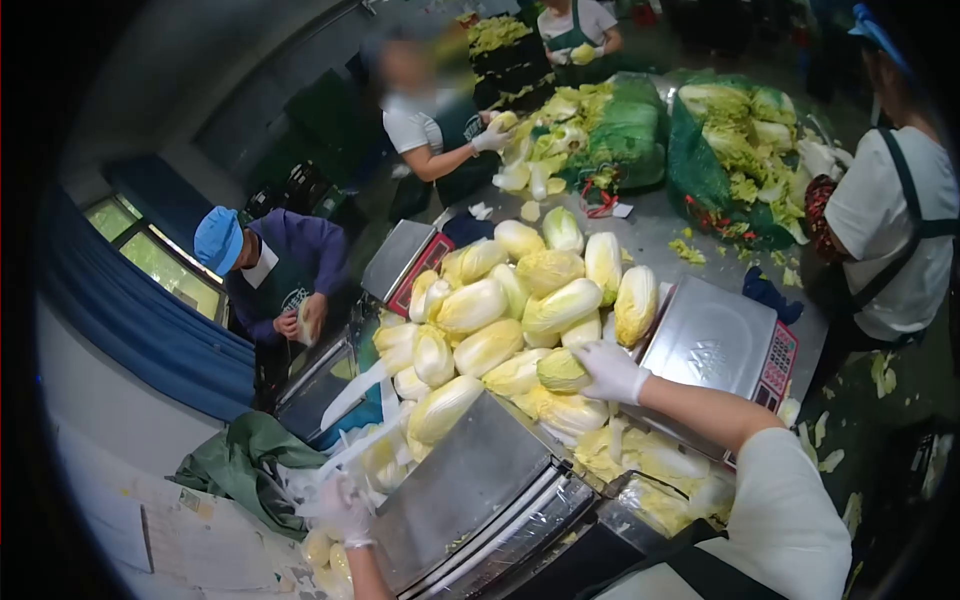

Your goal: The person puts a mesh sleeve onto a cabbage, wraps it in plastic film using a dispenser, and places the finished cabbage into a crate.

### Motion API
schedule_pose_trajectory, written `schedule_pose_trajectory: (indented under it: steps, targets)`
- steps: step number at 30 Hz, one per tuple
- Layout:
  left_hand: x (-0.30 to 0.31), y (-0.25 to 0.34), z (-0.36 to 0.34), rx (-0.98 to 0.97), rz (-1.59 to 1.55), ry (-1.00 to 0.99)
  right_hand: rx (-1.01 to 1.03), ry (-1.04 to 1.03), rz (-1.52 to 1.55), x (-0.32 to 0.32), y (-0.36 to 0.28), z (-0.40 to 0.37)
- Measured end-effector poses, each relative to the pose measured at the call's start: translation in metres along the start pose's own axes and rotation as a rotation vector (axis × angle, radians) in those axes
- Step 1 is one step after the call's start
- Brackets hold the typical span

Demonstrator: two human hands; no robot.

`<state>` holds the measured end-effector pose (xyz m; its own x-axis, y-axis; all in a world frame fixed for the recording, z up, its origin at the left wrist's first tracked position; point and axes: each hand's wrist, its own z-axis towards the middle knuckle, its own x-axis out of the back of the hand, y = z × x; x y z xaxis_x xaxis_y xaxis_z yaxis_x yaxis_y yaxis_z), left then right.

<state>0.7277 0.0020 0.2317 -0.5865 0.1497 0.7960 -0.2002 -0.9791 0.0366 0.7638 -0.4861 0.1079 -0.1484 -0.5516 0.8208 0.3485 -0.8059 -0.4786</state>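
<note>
- I saw the right hand [612, 372] in a white glove. Its fingers were curled around one cabbage [558, 370] and held it.
- That cabbage sat at the near edge of the pile [500, 300], on top of other ones.
- The pile lay in the middle of the table [660, 235] — lots of pale yellow heads, all touching.
- The left hand [345, 510] wore a white glove too. It was closed on the edge of a clear bag [360, 450].
- The bag hung off the left side of the pile. I could not tell how much was inside it.
- A scale [710, 340] with a red key pad stood just beside the right hand, on its right.
- A second scale [398, 258] stood at the far left side of the pile.
- A shiny metal machine [460, 485] sat between the two hands, close to me.
- A green cloth [235, 460] lay bunched up to the left of the bag.
- Green sacks [625, 125] full of leaves lay at the far end of the table.
- Other people stood around — one in a blue cap [218, 240] on the left, one in a white shirt [900, 230] on the right, and one more [425, 125] at the far end with a gloved hand on the leaves.
</note>
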Motion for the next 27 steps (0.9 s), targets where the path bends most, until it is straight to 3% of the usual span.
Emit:
schedule_pose_trajectory:
  steps: [1,4,5,6,8,10,12,13,14,15,17,18,19,20,22,23,24,26,27]
  targets:
    - [0.025,0.006,0.001,0.015,0.1,0.036,0.021,0.006,-0.052,-0.013,0.001,0.014]
    - [0.081,0.019,-0.007,-0.096,0.055,0.252,0.0,-0.217,-0.077,-0.038,0.001,0.044]
    - [0.097,0.028,-0.01,-0.102,0.043,0.313,-0.079,-0.356,0.041,-0.037,0.006,0.053]
    - [0.112,0.036,-0.013,-0.107,0.029,0.375,-0.078,-0.292,0.134,-0.038,0.011,0.054]
    - [0.138,0.043,-0.026,0.133,-0.122,0.317,-0.08,-0.157,0.308,-0.037,0.023,0.049]
    - [0.16,0.048,-0.047,0.383,-0.283,0.269,-0.217,0.114,0.725,-0.014,0.025,0.042]
    - [0.181,0.061,-0.062,0.63,-0.452,0.218,-0.349,0.235,1.002,0.033,0.019,0.027]
    - [0.187,0.087,-0.062,0.723,-0.373,0.122,-0.358,0.297,1.066,0.054,0.016,0.016]
    - [0.181,0.041,-0.105,0.619,-0.278,-0.055,-0.366,0.361,1.127,0.075,0.014,0.004]
    - [0.175,-0.006,-0.147,0.508,-0.184,-0.229,-0.331,0.305,1.008,0.101,0.008,-0.01]
    - [0.174,0.074,-0.145,0.797,-0.709,-0.362,-0.259,0.197,0.764,0.146,0.0,-0.037]
    - [0.141,0.002,-0.205,0.644,-0.587,-0.566,-0.219,0.085,0.532,0.151,0.0,-0.048]
    - [0.147,0.1,-0.183,0.902,-0.975,-0.358,-0.182,-0.025,0.299,0.153,-0.001,-0.061]
    - [0.139,0.133,-0.176,1.063,-1.527,-0.367,-0.15,-0.136,0.064,0.153,-0.003,-0.075]
    - [0.092,0.113,-0.226,0.989,-1.383,-0.479,-0.16,-0.37,-0.23,0.139,-0.005,-0.089]
    - [0.099,0.145,-0.189,0.468,-0.837,-0.978,-0.17,-0.49,-0.374,0.129,-0.006,-0.095]
    - [0.108,0.179,-0.154,-0.087,-0.219,-1.317,-0.102,-0.408,-0.409,0.122,-0.006,-0.1]
    - [0.037,0.161,-0.24,0.752,-1.089,-0.747,-0.029,-0.298,-0.445,0.11,0.0,-0.108]
    - [0.05,0.198,-0.209,0.641,-1.132,-0.846,0.041,-0.181,-0.483,0.116,-0.008,-0.111]
